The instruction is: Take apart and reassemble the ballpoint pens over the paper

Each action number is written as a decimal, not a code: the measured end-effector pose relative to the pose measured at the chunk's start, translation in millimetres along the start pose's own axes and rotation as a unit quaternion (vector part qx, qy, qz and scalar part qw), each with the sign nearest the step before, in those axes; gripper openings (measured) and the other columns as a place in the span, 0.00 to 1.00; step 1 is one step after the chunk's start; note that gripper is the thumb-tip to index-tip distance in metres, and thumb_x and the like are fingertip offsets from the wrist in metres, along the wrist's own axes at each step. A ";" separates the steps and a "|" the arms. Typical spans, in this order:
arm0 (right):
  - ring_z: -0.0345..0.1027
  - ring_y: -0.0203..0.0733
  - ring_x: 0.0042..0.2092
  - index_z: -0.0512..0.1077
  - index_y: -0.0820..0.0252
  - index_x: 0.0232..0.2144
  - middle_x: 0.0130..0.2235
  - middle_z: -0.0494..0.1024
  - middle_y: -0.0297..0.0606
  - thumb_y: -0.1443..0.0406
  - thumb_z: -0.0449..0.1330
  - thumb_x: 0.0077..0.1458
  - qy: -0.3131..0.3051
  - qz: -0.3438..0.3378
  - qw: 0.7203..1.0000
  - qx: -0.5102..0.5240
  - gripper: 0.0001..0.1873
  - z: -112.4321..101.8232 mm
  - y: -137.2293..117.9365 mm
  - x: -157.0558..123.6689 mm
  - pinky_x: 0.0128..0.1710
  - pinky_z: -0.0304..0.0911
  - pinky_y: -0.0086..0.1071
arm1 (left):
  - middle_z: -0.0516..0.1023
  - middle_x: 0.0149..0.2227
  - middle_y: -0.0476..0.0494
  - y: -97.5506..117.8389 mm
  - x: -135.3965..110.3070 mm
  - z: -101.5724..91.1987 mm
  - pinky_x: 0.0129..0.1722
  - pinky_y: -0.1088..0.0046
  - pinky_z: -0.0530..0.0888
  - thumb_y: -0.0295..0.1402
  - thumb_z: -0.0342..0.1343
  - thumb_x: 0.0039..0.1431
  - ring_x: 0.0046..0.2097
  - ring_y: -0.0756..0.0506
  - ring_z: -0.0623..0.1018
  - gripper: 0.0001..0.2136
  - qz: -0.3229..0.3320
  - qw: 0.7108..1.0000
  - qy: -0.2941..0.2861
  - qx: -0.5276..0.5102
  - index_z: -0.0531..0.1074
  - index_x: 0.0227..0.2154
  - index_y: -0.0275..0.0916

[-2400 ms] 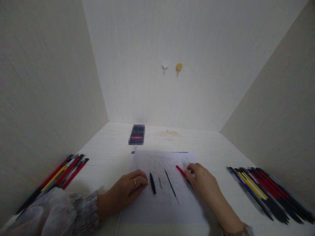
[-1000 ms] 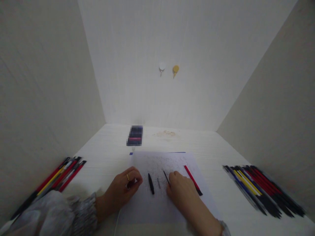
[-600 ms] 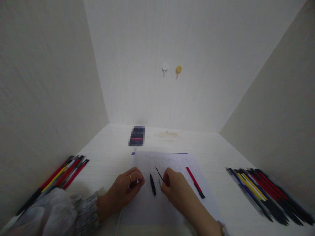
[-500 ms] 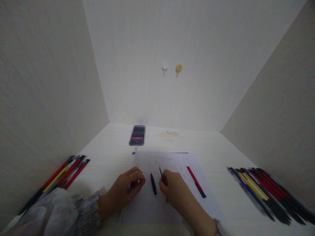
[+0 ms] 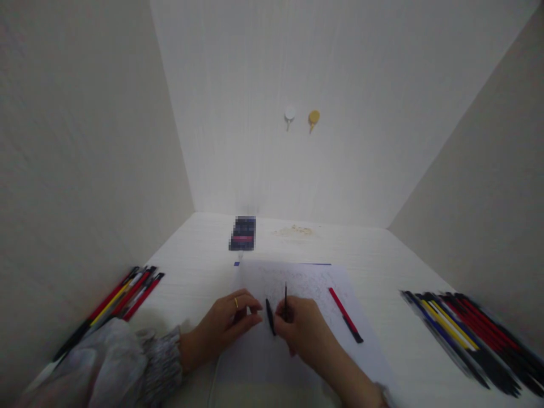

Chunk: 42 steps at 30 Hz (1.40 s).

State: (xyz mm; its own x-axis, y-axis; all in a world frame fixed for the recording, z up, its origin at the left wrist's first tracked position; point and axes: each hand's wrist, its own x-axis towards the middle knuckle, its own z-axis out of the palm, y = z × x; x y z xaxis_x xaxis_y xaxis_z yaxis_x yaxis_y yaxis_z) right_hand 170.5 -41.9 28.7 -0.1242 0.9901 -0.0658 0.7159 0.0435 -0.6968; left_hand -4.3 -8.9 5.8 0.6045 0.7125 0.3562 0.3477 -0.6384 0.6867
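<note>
My right hand (image 5: 297,326) is closed over the paper and pinches a thin dark pen-like stick (image 5: 286,293). The stick stands nearly upright with its narrow tip up; its lower part is hidden by my fingers. Left of these fingers a short black pen-like piece (image 5: 270,317), tapered toward its ends, lies on the sheet. My left hand (image 5: 232,323), a gold ring on one finger, hovers beside that piece, thumb and fingers apart with nothing visible between them. Beneath both hands lies a white sheet of paper (image 5: 297,368) with faint small marks. A red and black pen (image 5: 345,314) rests on its right part.
Several red, yellow and black pens (image 5: 123,294) lie along the left wall. A larger row of pens (image 5: 471,334) lies at the right. A blurred dark phone-like object (image 5: 243,233) sits at the back. White (image 5: 289,115) and yellow (image 5: 314,117) hooks are on the back wall.
The stick in my right hand has turned from leaning left to nearly upright. My left fingers have spread and come nearer the black piece. The whole view has shifted slightly.
</note>
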 end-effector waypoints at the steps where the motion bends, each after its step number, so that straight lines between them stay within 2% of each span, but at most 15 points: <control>1: 0.61 0.30 0.16 0.67 0.64 0.23 0.17 0.68 0.32 0.68 0.49 0.44 -0.024 -0.009 0.998 0.055 0.07 0.8 -3.0 -1.6 0.15 0.53 0.21 | 0.68 0.29 0.46 -0.4 0.2 -0.2 0.25 0.80 0.65 0.31 0.48 0.53 0.24 0.54 0.66 0.07 -0.005 1.000 -0.003 -0.010 0.67 0.33 0.36; 4: 0.57 0.28 0.14 0.65 0.63 0.22 0.14 0.63 0.27 0.67 0.50 0.44 -0.059 -0.021 0.986 0.157 0.06 6.2 -8.9 -5.2 0.11 0.51 0.19 | 0.69 0.27 0.47 -3.1 -0.9 0.7 0.25 0.79 0.65 0.32 0.48 0.52 0.25 0.54 0.66 0.08 0.002 0.999 -0.009 -0.039 0.68 0.34 0.37; 8: 0.57 0.28 0.14 0.65 0.63 0.23 0.14 0.62 0.27 0.66 0.50 0.45 -0.068 -0.024 0.978 0.198 0.07 11.9 -9.1 -6.4 0.12 0.52 0.20 | 0.68 0.26 0.47 -5.7 -3.1 3.7 0.25 0.79 0.65 0.32 0.49 0.52 0.25 0.54 0.66 0.06 0.012 0.997 -0.007 -0.082 0.68 0.30 0.36; 11: 0.61 0.29 0.18 0.66 0.64 0.28 0.17 0.65 0.28 0.67 0.49 0.47 -0.066 -0.046 0.973 0.215 0.08 10.7 -7.3 -7.8 0.18 0.56 0.21 | 0.66 0.22 0.50 -5.7 -1.7 5.1 0.20 0.81 0.63 0.34 0.48 0.53 0.20 0.56 0.64 0.08 -0.051 0.983 0.041 -0.169 0.67 0.28 0.35; 13: 0.62 0.29 0.20 0.67 0.63 0.30 0.18 0.66 0.30 0.67 0.47 0.50 -0.078 -0.071 0.973 0.203 0.10 8.7 -6.1 -9.8 0.21 0.57 0.21 | 0.64 0.19 0.52 -5.4 1.1 4.6 0.17 0.82 0.61 0.36 0.47 0.54 0.17 0.56 0.62 0.09 -0.116 0.962 0.093 -0.229 0.65 0.28 0.35; 15: 0.60 0.29 0.20 0.67 0.63 0.26 0.18 0.66 0.30 0.66 0.44 0.52 -0.100 -0.091 0.978 0.161 0.13 7.1 -5.2 -11.7 0.22 0.55 0.21 | 0.63 0.17 0.54 -5.5 4.6 2.9 0.16 0.82 0.59 0.38 0.46 0.54 0.16 0.57 0.61 0.10 -0.161 0.943 0.129 -0.260 0.63 0.27 0.34; 19: 0.61 0.29 0.23 0.66 0.62 0.18 0.19 0.68 0.31 0.66 0.44 0.54 -0.100 -0.127 0.983 0.082 0.18 5.7 -4.5 -12.8 0.25 0.54 0.21 | 0.62 0.15 0.55 -7.0 8.8 0.0 0.17 0.82 0.59 0.38 0.46 0.55 0.16 0.57 0.61 0.11 -0.180 0.934 0.138 -0.277 0.63 0.26 0.34; 24: 0.62 0.31 0.24 0.67 0.62 0.18 0.19 0.69 0.32 0.64 0.43 0.55 -0.103 -0.121 0.985 0.072 0.19 6.1 -4.2 -11.6 0.25 0.53 0.22 | 0.65 0.21 0.52 -9.7 8.7 1.1 0.16 0.82 0.58 0.39 0.47 0.53 0.16 0.58 0.61 0.12 -0.188 0.929 0.149 -0.283 0.63 0.26 0.34; 31: 0.62 0.31 0.23 0.67 0.62 0.18 0.19 0.69 0.32 0.63 0.43 0.54 -0.117 -0.111 0.985 0.068 0.19 7.7 -2.3 -11.0 0.25 0.54 0.22 | 0.62 0.15 0.55 -8.2 8.8 0.5 0.17 0.82 0.58 0.39 0.46 0.53 0.16 0.57 0.60 0.12 -0.186 0.931 0.146 -0.278 0.64 0.25 0.34; 36: 0.61 0.30 0.23 0.66 0.62 0.17 0.19 0.68 0.31 0.64 0.44 0.54 -0.108 -0.121 0.984 0.078 0.19 6.7 -3.3 -11.0 0.24 0.53 0.22 | 0.64 0.18 0.53 -6.7 9.2 1.3 0.16 0.82 0.57 0.39 0.48 0.51 0.16 0.58 0.60 0.12 -0.186 0.931 0.133 -0.283 0.64 0.24 0.34; 42: 0.59 0.28 0.20 0.66 0.62 0.19 0.18 0.66 0.29 0.65 0.46 0.52 -0.073 -0.122 0.985 0.101 0.15 9.6 -3.7 -11.1 0.21 0.52 0.21 | 0.68 0.22 0.50 -8.5 4.1 7.0 0.15 0.83 0.59 0.39 0.51 0.49 0.16 0.58 0.62 0.11 -0.173 0.930 0.034 -0.324 0.65 0.25 0.33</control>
State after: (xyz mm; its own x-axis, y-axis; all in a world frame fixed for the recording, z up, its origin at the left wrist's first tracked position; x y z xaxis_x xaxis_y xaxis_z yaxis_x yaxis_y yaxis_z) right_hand 162.7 -54.3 25.2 -0.3843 0.9227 0.0295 0.5031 0.2361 -0.8313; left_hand 0.3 -2.5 -3.1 0.4830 0.8730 0.0678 -0.0050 -0.0746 0.9972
